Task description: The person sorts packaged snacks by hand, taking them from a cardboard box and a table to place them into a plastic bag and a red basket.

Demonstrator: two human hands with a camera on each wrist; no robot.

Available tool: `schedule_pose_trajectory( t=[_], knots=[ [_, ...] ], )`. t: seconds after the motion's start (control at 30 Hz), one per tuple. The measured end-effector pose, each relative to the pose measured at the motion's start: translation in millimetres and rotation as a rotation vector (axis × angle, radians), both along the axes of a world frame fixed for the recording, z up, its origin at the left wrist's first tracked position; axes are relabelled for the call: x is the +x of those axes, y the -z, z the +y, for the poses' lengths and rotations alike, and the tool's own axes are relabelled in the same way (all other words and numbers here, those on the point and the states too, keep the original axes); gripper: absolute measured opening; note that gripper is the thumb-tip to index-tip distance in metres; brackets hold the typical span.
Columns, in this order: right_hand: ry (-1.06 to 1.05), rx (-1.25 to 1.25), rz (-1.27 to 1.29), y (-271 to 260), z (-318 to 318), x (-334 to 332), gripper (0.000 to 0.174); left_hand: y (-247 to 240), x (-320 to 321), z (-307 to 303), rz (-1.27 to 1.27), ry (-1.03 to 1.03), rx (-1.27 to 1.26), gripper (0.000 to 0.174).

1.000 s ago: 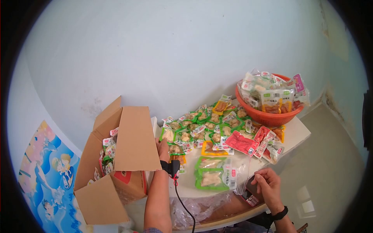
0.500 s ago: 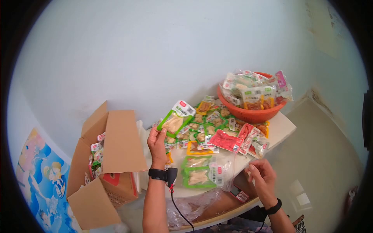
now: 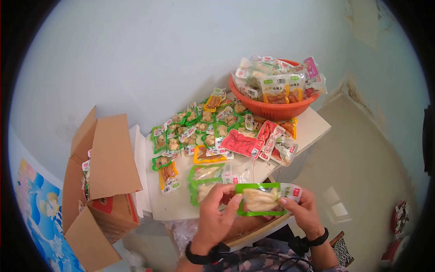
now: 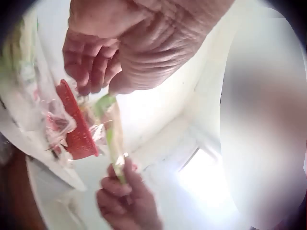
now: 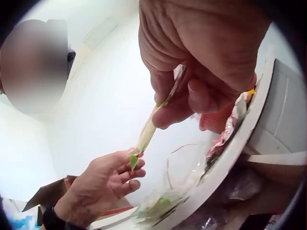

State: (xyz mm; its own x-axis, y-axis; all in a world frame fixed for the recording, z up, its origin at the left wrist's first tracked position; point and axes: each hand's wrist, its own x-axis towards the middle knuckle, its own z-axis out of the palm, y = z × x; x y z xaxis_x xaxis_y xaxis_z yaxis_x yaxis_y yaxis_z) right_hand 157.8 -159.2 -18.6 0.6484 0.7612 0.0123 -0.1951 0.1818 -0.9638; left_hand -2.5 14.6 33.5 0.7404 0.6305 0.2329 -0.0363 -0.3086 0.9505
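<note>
Both hands hold a green-edged clear packet (image 3: pixel 260 200) with pale food inside, above the table's front edge. The left hand (image 3: pixel 216 218) pinches its left end between thumb and fingers; the right hand (image 3: pixel 304 213) pinches the white printed end. In the left wrist view the packet (image 4: pixel 114 136) is seen edge-on, stretched from the left hand (image 4: pixel 139 43) to the right hand (image 4: pixel 128 199). The right wrist view has the packet (image 5: pixel 147 132) between the same two hands. Two similar green packets (image 3: pixel 199 181) in clear film lie on the table just behind the left hand.
Many small packets (image 3: pixel 206 117) cover the back of the white table (image 3: pixel 312 131), with red packets (image 3: pixel 242 143) nearer its right side. An orange basket (image 3: pixel 272 110) heaped with packets stands at the back right. An open cardboard box (image 3: pixel 115 156) with packets inside is at the left.
The left hand has lifted the packet from beside the box and carried it right and toward the body. The right hand has taken hold of its other end. The head view has shifted.
</note>
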Motion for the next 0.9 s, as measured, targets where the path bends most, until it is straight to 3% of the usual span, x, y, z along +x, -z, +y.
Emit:
schedule_pose_trajectory(
  t=[0.03,0.13,0.17,0.27,0.5,0.6,0.9],
  knots=[
    [0.061,-0.001,0.031,3,-5,-1,0.022,12,1,-6,0.047,-0.137,0.269,0.034],
    [0.253,-0.009,0.136,17,-26,9,0.016,33,8,-22,0.046,-0.341,0.818,0.048],
    [0.356,0.048,0.169,30,-25,13,0.018,41,10,-26,0.044,-0.342,0.815,0.061],
    [0.349,0.01,0.198,25,-26,18,0.018,42,20,-30,0.119,-0.369,0.878,0.066],
    [0.165,-0.01,0.286,17,11,16,0.024,44,28,-17,0.168,-0.363,0.933,0.031],
    [0.091,-0.018,0.286,15,25,13,0.023,44,27,-15,0.07,-0.358,0.904,0.018],
    [-0.182,-0.05,0.27,3,79,14,0.02,37,23,-20,-0.06,-0.361,0.881,0.022]
  ],
)
